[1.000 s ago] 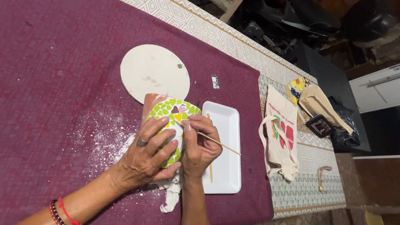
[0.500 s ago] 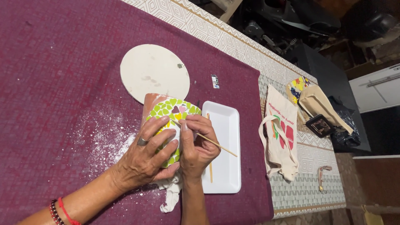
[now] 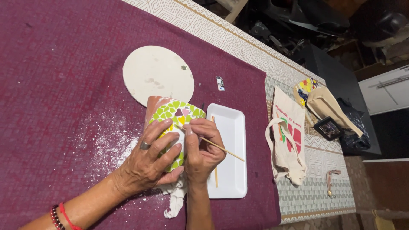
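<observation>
Now, left hand (image 3: 147,164): it is gripping the mosaic pot (image 3: 172,123), lying on its side over the purple cloth (image 3: 51,85).
Right hand (image 3: 204,149): it is pinching a thin wooden stick (image 3: 221,149) against the pot.
Around: white tray (image 3: 232,162) just beside, round white disc (image 3: 157,74) behind, tote bag (image 3: 287,136) well apart.
Blocking: both hands are covering the pot's lower half.

This looks like a craft spot in a home garage or shed. A long table (image 3: 264,55) has a dark red cloth (image 3: 64,85) with white powder (image 3: 106,145) spilled on it, plus a white tray (image 3: 232,170) and a round white disc (image 3: 157,74). Cloth bags (image 3: 287,136) lie at the end, and dark machines and junk (image 3: 298,21) crowd the floor behind.
</observation>
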